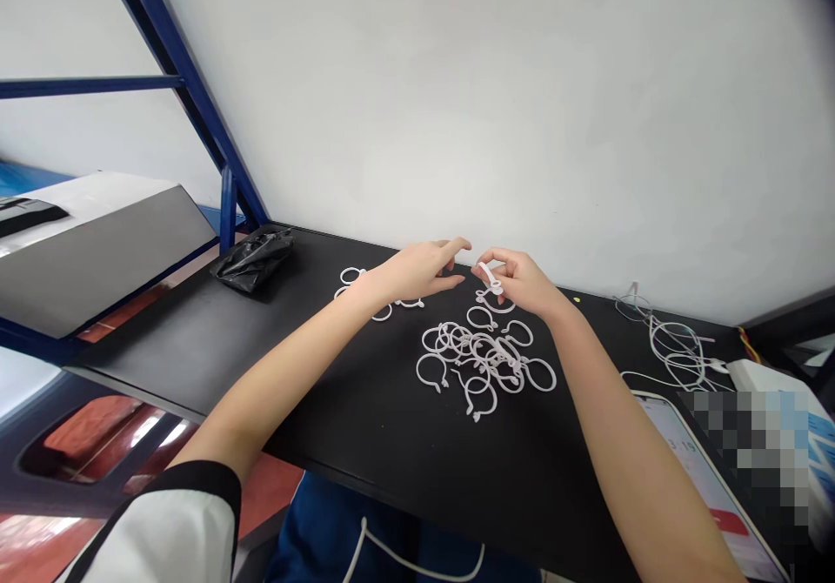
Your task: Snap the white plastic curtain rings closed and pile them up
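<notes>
My right hand (518, 280) is closed in a pinch on a white plastic curtain ring (488, 275), lifted over the black tabletop. Just left of it is my left hand (430, 268), its thumb and fingers apart with nothing between them. Below my right hand lies a loose pile of similar white rings (483, 344), several overlapping, each with a small eyelet at its gap. A smaller group of white rings (352, 276) is partly hidden behind my left hand and wrist.
A crumpled black plastic bag (253, 259) lies at the table's left back. On the right are a tangled white cable (678, 348), a lit phone or tablet (708, 487) partly under my right forearm, and a white box (760, 378). A white wall backs the black table (391, 431); a blue metal frame (189, 87) rises left.
</notes>
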